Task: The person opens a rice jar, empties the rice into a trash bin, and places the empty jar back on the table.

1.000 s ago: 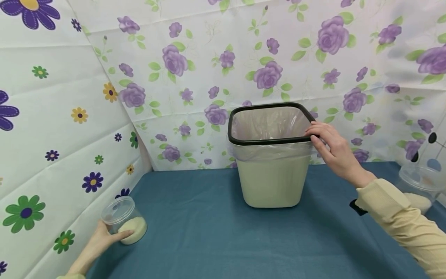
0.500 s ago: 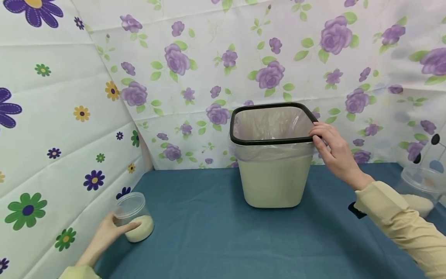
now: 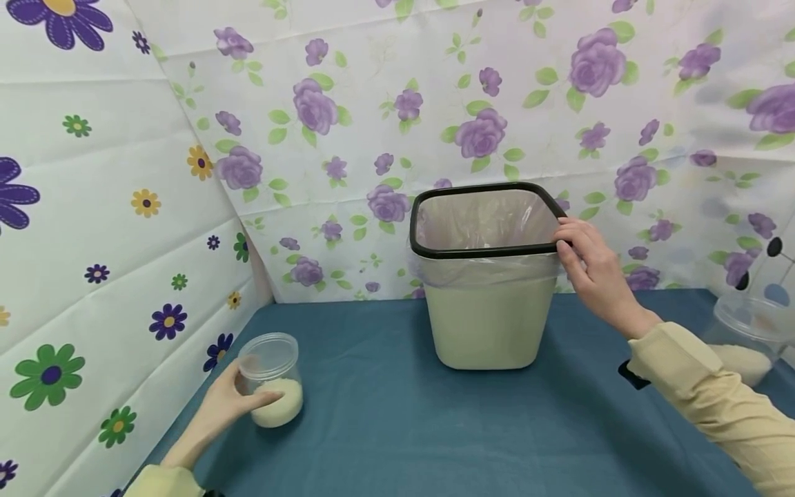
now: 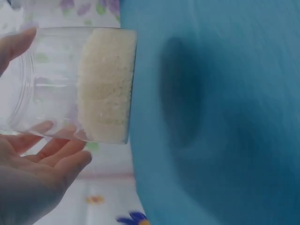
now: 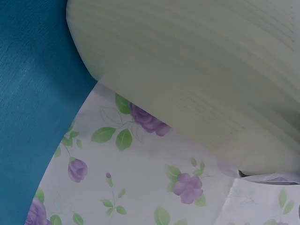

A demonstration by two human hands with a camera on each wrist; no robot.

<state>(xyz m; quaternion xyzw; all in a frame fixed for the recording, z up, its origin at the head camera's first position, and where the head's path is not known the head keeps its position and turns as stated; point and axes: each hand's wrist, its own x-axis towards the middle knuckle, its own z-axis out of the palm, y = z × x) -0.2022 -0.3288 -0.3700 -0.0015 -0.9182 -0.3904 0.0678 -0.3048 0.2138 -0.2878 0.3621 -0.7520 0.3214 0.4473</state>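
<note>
My left hand holds a clear plastic jar at the left of the table, thumb on one side and fingers on the other. Pale rice-like grains fill its lower part. In the left wrist view the jar stands off the blue cloth, its shadow apart from it. My right hand grips the black rim of a cream trash can at its right corner. A clear bag lines the can and folds over its outside. The right wrist view has only the can's side, with the hand hidden.
Behind my right forearm stands a second clear container with pale contents. Blue cloth covers the table. Flowered sheets hang as walls at the back and along the left, close to my left hand.
My left hand has carried the jar rightward, away from the left wall, and the jar is more upright. The right hand has stayed on the can's rim.
</note>
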